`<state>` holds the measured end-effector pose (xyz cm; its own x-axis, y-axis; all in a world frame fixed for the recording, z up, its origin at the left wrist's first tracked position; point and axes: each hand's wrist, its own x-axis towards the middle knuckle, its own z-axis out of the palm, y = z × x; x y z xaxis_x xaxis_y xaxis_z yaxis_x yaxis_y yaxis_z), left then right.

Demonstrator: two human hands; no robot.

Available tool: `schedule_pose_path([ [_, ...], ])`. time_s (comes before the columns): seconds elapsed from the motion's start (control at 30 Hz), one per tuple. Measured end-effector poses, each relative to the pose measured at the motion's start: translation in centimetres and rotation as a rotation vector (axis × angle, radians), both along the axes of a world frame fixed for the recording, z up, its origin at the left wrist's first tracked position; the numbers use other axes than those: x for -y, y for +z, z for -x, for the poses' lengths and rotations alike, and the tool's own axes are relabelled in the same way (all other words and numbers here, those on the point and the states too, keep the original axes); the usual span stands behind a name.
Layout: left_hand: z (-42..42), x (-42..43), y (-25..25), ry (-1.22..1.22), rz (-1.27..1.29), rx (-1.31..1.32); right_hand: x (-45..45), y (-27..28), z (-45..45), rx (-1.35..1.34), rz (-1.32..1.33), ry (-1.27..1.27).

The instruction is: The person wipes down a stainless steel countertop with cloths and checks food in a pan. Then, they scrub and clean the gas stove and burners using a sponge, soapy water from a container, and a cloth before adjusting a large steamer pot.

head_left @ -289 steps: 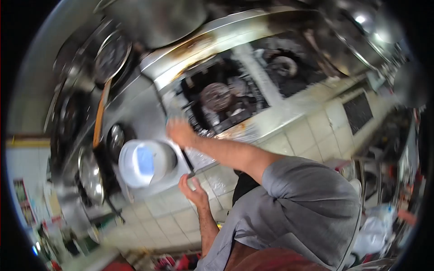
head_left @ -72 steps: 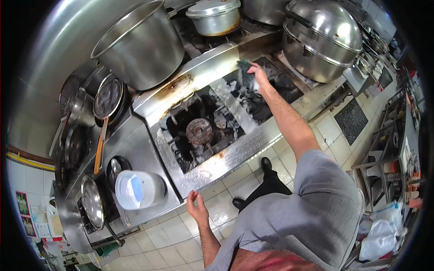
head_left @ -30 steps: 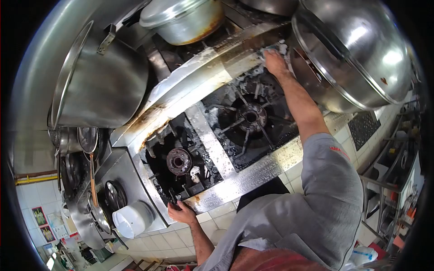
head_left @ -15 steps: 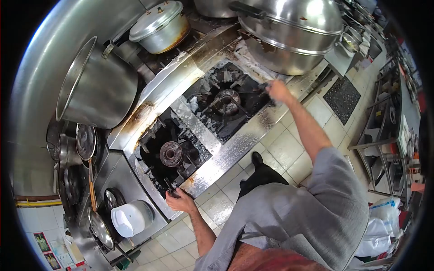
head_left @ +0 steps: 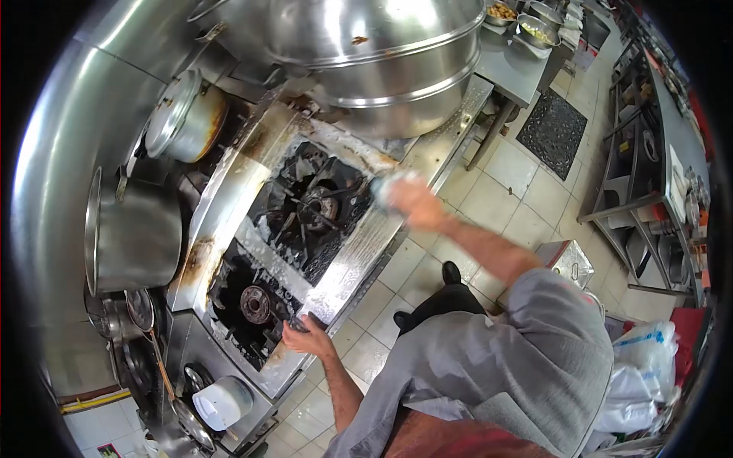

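A two-burner gas stove [head_left: 267,248] lies before me, with white suds and wet drops over its steel top. My right hand [head_left: 416,204], smeared by motion, is closed on a small blue-grey thing [head_left: 377,188], possibly a scrubbing pad, at the front right edge beside the far burner [head_left: 319,204]. At the near front corner, my left hand [head_left: 305,337] has its fingers curled round something dark by the stove's edge; its kind is hidden. The near burner [head_left: 256,305] sits just left of that hand.
A big steel steamer pot [head_left: 389,69] stands beyond the burners. Behind them are a lidded pot [head_left: 183,118] and a tall stockpot [head_left: 141,233]. A white tub [head_left: 223,403] and pans stand at left. A black floor mat [head_left: 551,133] lies near a shelf rack [head_left: 641,175].
My view has swung to the right and moved along the stove. The right hand still works near the front right edge, blurred. My left hand stays at the near front corner.
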<state>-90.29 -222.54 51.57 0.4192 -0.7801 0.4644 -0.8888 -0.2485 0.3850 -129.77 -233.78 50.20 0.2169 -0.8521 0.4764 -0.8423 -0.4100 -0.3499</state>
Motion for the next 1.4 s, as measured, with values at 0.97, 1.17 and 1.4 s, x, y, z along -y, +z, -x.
schedule_pose_path([
  [0.97,19.6,8.6,-0.2,-0.654,-0.280,0.315,5.1,-21.5,15.6,1.513,-0.297,-0.615],
  [1.17,20.7,8.5,0.6,-0.531,-0.387,0.273,8.3,-9.8,23.8,1.689,-0.077,-0.632],
  [1.4,20.6,8.2,3.1,-0.585,-0.580,0.303,8.8,-21.7,21.2,1.021,-0.492,-0.837],
])
